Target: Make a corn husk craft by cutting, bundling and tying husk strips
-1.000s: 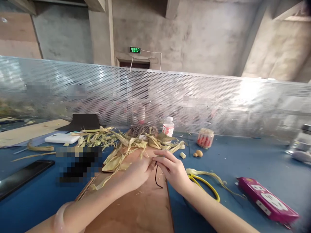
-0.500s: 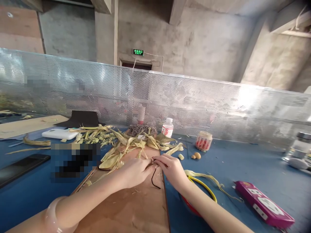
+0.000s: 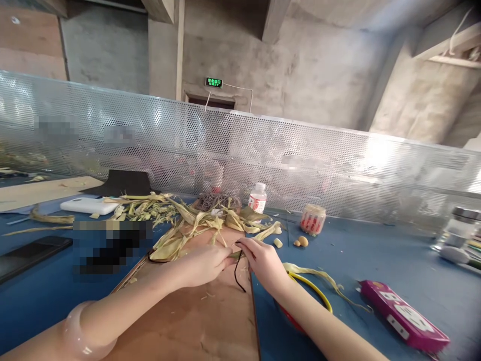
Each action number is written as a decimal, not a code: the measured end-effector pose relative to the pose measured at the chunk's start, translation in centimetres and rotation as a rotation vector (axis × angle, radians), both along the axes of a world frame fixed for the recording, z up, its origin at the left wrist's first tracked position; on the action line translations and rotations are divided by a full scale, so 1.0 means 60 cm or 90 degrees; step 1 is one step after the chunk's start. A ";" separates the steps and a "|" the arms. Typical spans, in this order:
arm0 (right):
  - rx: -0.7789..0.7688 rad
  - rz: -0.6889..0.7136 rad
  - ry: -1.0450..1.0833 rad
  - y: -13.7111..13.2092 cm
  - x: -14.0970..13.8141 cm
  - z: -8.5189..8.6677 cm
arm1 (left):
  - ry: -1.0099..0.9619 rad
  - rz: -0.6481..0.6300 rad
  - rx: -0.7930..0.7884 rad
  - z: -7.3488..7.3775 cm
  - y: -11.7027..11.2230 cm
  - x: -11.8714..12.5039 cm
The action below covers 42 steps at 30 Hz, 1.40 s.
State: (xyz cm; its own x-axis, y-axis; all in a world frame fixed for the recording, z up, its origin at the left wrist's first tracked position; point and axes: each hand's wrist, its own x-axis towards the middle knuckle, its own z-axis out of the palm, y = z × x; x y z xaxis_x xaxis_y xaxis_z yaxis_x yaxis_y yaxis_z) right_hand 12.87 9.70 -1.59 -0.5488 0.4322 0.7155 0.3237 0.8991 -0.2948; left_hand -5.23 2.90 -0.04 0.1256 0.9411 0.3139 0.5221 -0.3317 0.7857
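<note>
Centrally, right hand (image 3: pixel 265 261) pinches black cord (image 3: pixel 236 276), tail trailing nearward along board (image 3: pixel 188 321)'s right edge; left hand (image 3: pixel 203 264) pinches husk (image 3: pixel 236 254).

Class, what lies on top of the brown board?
Dried husks lie across the far end of the brown board; what they cover cannot be seen. The left hand and right hand hide more.

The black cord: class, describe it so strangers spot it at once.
Find the brown board on the blue table. Over it, the left hand and right hand nearly meet; the cord trails down between them. It is thin and black, unlike the broad, pale leaves beyond.
</note>
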 end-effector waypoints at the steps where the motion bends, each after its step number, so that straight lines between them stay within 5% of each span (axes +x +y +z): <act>1: 0.008 0.000 0.002 -0.001 0.000 -0.001 | 0.036 -0.011 -0.006 0.001 0.001 0.000; 4: 0.043 -0.001 0.003 -0.002 -0.001 -0.004 | 0.138 -0.044 -0.073 0.008 0.001 0.003; 13: 0.155 -0.022 -0.070 -0.014 -0.002 -0.006 | 0.101 -0.145 -0.215 0.033 -0.009 0.011; 19: 0.259 -0.023 -0.135 -0.025 -0.001 -0.003 | -0.090 -0.294 -0.274 0.036 -0.004 0.016; 25: 0.295 -0.004 -0.157 -0.028 0.001 -0.001 | -0.185 -0.284 -0.367 0.026 0.000 0.018; 32: 0.172 0.017 0.210 -0.044 0.005 0.014 | -0.181 -0.208 -0.299 0.039 -0.004 0.015; 36: 0.131 0.007 0.369 -0.050 0.011 0.030 | -0.316 -0.125 -0.184 0.045 0.009 0.004; 42: -0.309 0.074 0.224 -0.035 -0.007 0.023 | -0.517 -0.065 -0.028 0.048 0.033 -0.021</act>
